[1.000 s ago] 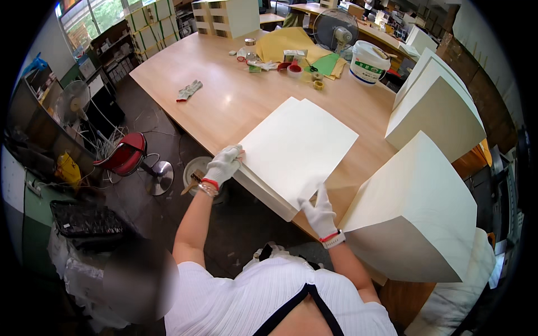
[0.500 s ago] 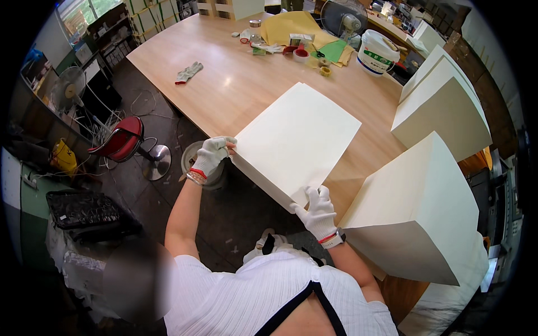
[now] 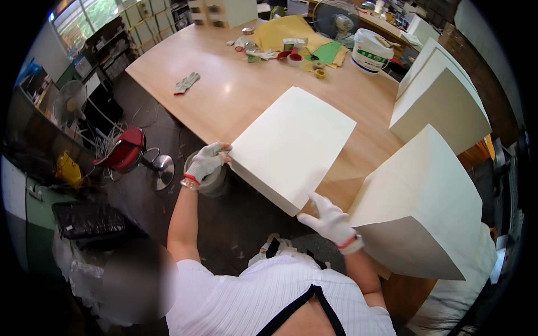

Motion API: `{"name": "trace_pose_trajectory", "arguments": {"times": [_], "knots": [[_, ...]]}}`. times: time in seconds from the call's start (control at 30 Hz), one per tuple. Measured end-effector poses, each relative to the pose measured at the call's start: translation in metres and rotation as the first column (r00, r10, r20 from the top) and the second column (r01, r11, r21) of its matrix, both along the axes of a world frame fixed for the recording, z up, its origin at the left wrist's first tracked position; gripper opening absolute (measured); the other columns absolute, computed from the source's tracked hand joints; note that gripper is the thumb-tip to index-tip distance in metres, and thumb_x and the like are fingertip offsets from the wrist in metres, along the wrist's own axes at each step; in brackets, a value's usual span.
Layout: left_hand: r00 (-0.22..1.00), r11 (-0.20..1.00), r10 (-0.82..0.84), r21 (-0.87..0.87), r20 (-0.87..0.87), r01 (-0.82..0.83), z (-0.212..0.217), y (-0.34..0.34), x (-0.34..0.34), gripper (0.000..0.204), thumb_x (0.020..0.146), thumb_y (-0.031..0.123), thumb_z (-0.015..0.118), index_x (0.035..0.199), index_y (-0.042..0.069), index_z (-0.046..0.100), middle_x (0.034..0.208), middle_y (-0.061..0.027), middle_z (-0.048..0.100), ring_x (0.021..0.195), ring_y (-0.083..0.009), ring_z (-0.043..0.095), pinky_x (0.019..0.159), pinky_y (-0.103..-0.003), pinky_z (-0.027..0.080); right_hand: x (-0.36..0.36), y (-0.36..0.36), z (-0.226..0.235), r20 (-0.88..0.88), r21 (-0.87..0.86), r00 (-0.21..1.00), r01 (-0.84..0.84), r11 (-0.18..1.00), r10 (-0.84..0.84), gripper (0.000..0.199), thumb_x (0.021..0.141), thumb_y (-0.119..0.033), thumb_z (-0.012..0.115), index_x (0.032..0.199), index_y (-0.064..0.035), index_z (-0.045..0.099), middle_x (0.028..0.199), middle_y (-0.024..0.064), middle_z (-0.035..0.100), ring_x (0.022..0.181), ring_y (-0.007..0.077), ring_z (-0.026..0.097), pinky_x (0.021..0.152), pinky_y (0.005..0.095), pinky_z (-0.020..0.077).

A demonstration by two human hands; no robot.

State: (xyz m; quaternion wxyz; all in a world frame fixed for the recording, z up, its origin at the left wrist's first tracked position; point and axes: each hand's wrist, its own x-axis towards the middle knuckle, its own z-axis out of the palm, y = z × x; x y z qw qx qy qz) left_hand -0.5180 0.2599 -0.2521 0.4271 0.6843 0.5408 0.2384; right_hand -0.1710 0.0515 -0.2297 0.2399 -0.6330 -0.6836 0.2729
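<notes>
A thick white paper stack (image 3: 294, 145) lies on the table by its near edge, its layered side facing me. My left hand (image 3: 205, 163), in a white knit glove with a red cuff and bare fingertips showing, is at the stack's left corner. Its fingers are stretched out and touch or almost touch the corner. My right hand (image 3: 330, 222), gloved the same way, is just off the stack's near right corner, thumb and fingers apart, holding nothing.
A curved white paper stack (image 3: 417, 190) stands at my right, with another paper stack (image 3: 443, 101) behind it. On the wooden table (image 3: 168, 61) are a loose glove (image 3: 187, 83), tape rolls (image 3: 295, 58) and a white bucket (image 3: 371, 51). A red stool (image 3: 130, 148) stands at left.
My right hand has moved off the stack's near corner to the right, its fingers spreading. My left hand has slid slightly back from the left corner. The view has shifted a little.
</notes>
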Motion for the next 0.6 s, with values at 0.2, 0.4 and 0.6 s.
{"name": "trace_pose_trajectory", "arguments": {"times": [0.2,0.4,0.6], "knots": [[0.978,0.919,0.183,0.335,0.1,-0.206,0.038,0.023,0.029,0.043,0.088,0.002,0.063,0.131,-0.001,0.057,0.128,-0.0148,0.065,0.102,-0.0224,0.068,0.083,-0.031,0.056,0.097,-0.118,0.143,-0.306,0.591,0.941,0.071,0.803,0.142,0.027,0.093,-0.014,0.069,0.114,0.004,0.068,0.096,0.0148,0.073,0.082,0.0251,0.07,0.074,0.0356,0.0555],[0.823,0.47,-0.568,0.806,-0.035,0.359,0.175,-0.069,0.198,0.04,0.08,-0.006,0.074,0.118,0.002,0.066,0.118,-0.0113,0.069,0.107,-0.0263,0.067,0.093,-0.036,0.054,0.242,-0.236,0.121,-0.221,0.793,0.627,0.562,0.237,-0.747,0.034,0.106,-0.016,0.049,0.132,0.0038,0.056,0.125,0.0167,0.064,0.11,0.0226,0.062,0.094,0.0352,0.0503],[0.319,-0.044,-0.915,0.847,-0.247,0.529,0.23,-0.159,0.341,0.033,0.076,0.006,0.079,0.106,0.007,0.067,0.11,-0.0078,0.07,0.102,-0.0293,0.067,0.09,-0.042,0.056,0.312,-0.313,0.087,-0.184,0.546,0.214,0.834,0.081,-0.959,0.034,0.104,-0.022,0.053,0.131,-0.0024,0.059,0.129,0.0153,0.063,0.11,0.0284,0.063,0.095,0.034,0.0496]]}}
